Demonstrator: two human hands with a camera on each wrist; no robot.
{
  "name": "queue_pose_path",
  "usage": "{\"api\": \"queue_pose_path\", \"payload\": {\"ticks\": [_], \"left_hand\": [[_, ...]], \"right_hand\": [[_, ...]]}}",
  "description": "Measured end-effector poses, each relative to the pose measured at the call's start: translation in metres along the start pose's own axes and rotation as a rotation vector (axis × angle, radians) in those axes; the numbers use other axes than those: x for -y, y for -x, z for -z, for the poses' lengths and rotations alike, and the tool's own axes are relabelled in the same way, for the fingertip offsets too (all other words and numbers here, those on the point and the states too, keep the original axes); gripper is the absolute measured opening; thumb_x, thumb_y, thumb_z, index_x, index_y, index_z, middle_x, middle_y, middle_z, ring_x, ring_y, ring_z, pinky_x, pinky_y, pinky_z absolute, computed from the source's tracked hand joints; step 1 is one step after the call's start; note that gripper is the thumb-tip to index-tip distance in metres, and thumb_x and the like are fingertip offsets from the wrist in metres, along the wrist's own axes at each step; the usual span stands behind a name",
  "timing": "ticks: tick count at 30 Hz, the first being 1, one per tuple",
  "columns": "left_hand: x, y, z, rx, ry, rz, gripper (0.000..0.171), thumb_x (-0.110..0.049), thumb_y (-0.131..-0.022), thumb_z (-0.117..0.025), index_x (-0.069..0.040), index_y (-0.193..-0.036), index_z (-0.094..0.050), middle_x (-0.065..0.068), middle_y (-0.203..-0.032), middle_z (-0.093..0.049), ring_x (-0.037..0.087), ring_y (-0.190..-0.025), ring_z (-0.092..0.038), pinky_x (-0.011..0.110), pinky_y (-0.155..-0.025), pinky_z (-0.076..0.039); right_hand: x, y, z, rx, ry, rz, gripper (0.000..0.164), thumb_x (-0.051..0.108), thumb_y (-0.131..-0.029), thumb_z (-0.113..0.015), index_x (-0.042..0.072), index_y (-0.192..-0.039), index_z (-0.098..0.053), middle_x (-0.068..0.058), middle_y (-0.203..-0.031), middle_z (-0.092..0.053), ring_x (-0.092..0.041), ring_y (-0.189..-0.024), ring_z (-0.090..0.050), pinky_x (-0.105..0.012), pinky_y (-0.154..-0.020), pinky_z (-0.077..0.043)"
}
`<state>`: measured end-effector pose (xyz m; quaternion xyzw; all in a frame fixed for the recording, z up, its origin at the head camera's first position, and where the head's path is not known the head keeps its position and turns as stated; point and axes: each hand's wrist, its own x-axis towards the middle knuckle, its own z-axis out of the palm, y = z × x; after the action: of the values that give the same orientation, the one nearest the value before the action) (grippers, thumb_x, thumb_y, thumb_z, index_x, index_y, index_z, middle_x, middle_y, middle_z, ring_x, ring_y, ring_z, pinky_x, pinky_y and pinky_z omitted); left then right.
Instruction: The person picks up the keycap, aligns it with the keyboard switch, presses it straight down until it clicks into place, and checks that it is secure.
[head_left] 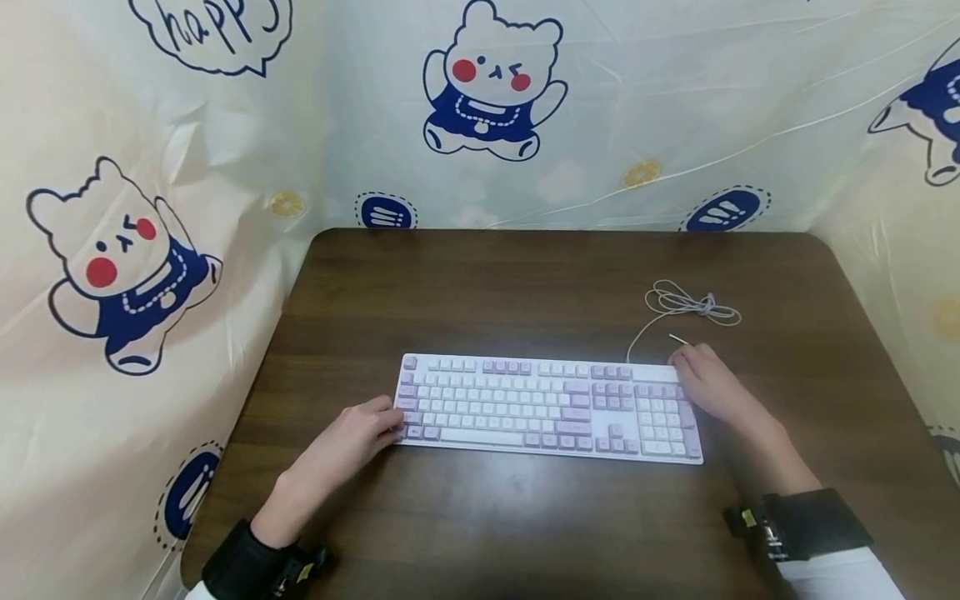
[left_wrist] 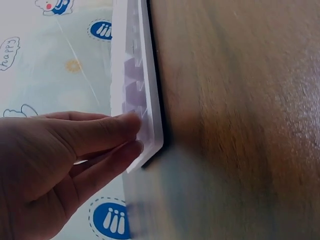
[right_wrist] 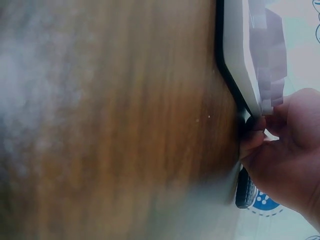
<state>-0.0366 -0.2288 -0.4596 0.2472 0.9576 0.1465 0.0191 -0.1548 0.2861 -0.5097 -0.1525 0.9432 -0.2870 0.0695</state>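
A white and lilac keyboard (head_left: 495,408) lies across the dark wooden table, its keys facing up. At its left end my left hand (head_left: 367,425) grips the edge, the thumb (left_wrist: 127,125) and a finger close together near the front corner. My right hand (head_left: 708,383) holds the far right corner, with fingers curled at the edge; part of the grip is hidden behind the keyboard. Just beyond these fingers a slim pale piece (head_left: 678,339) sticks out. In the right wrist view a dark, ribbed, rounded end (right_wrist: 244,190) shows past the hand.
Behind the keyboard lies its tied, coiled cable (head_left: 693,304), running to the back edge. The wooden table (head_left: 480,287) reaches to a printed sheet (head_left: 600,167) with cartoon bears, which hangs around the back and both sides. Black wrist bands (head_left: 813,525) sit on both forearms.
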Motion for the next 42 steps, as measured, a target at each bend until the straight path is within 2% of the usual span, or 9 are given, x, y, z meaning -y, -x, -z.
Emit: {"api": "queue_pose_path", "payload": {"ticks": [8,13,21,27,32,36,42], "left_hand": [[0.001,-0.001,-0.004,-0.031,0.040,0.001,0.015,-0.007,-0.077,-0.079,-0.013,-0.078,-0.065,-0.006,-0.073,-0.049,0.007,-0.063,-0.045,0.021,-0.056,-0.043],[0.005,0.001,-0.009,-0.074,0.061,-0.014,0.018,-0.007,-0.077,-0.079,-0.015,-0.076,-0.062,-0.007,-0.072,-0.047,0.006,-0.062,-0.044,0.021,-0.055,-0.042],[0.013,0.004,-0.013,-0.059,0.059,-0.011,0.018,-0.009,-0.078,-0.078,-0.018,-0.077,-0.062,-0.009,-0.073,-0.046,0.005,-0.063,-0.043,0.018,-0.055,-0.041],[0.009,0.002,-0.013,-0.090,0.046,-0.040,0.019,-0.008,-0.077,-0.079,-0.016,-0.077,-0.061,-0.009,-0.073,-0.046,0.005,-0.062,-0.043,0.018,-0.054,-0.040],[0.008,0.004,-0.015,-0.142,0.026,-0.055,0.020,-0.005,-0.076,-0.079,-0.015,-0.077,-0.061,-0.008,-0.073,-0.046,0.005,-0.062,-0.042,0.017,-0.053,-0.040],[0.011,0.000,-0.014,-0.172,0.013,-0.065,0.021,-0.004,-0.074,-0.080,-0.013,-0.077,-0.061,-0.007,-0.074,-0.046,0.005,-0.062,-0.043,0.018,-0.052,-0.041],[0.018,-0.012,-0.015,-0.145,0.007,-0.052,0.016,-0.006,-0.077,-0.079,-0.012,-0.082,-0.064,-0.005,-0.076,-0.048,0.007,-0.063,-0.044,0.019,-0.052,-0.042]], "right_hand": [[0.000,0.000,0.002,0.000,0.002,-0.006,0.035,0.011,-0.103,-0.032,-0.010,-0.102,-0.060,-0.030,-0.106,-0.053,-0.042,-0.105,-0.047,-0.059,-0.089,-0.040],[0.002,-0.002,0.001,0.001,-0.008,-0.005,0.036,0.011,-0.103,-0.031,-0.011,-0.102,-0.060,-0.030,-0.105,-0.054,-0.042,-0.105,-0.046,-0.060,-0.089,-0.039],[0.007,-0.007,-0.002,-0.028,0.006,0.013,0.033,0.009,-0.102,-0.032,-0.009,-0.100,-0.060,-0.027,-0.098,-0.056,-0.039,-0.100,-0.047,-0.056,-0.086,-0.042],[0.011,-0.004,-0.004,-0.037,0.035,-0.044,0.032,0.009,-0.102,-0.033,-0.009,-0.100,-0.060,-0.028,-0.100,-0.057,-0.040,-0.100,-0.050,-0.057,-0.088,-0.043],[0.015,-0.003,-0.005,-0.073,0.048,-0.048,0.029,0.007,-0.101,-0.036,-0.008,-0.099,-0.061,-0.028,-0.099,-0.058,-0.041,-0.098,-0.053,-0.058,-0.087,-0.043],[0.014,-0.005,-0.004,-0.097,0.032,-0.059,0.029,0.008,-0.101,-0.037,-0.007,-0.098,-0.062,-0.028,-0.099,-0.060,-0.042,-0.099,-0.054,-0.058,-0.088,-0.043],[0.005,-0.019,-0.002,-0.127,0.048,-0.032,0.030,0.007,-0.100,-0.038,-0.007,-0.096,-0.063,-0.028,-0.097,-0.062,-0.041,-0.099,-0.055,-0.058,-0.088,-0.044]]}}
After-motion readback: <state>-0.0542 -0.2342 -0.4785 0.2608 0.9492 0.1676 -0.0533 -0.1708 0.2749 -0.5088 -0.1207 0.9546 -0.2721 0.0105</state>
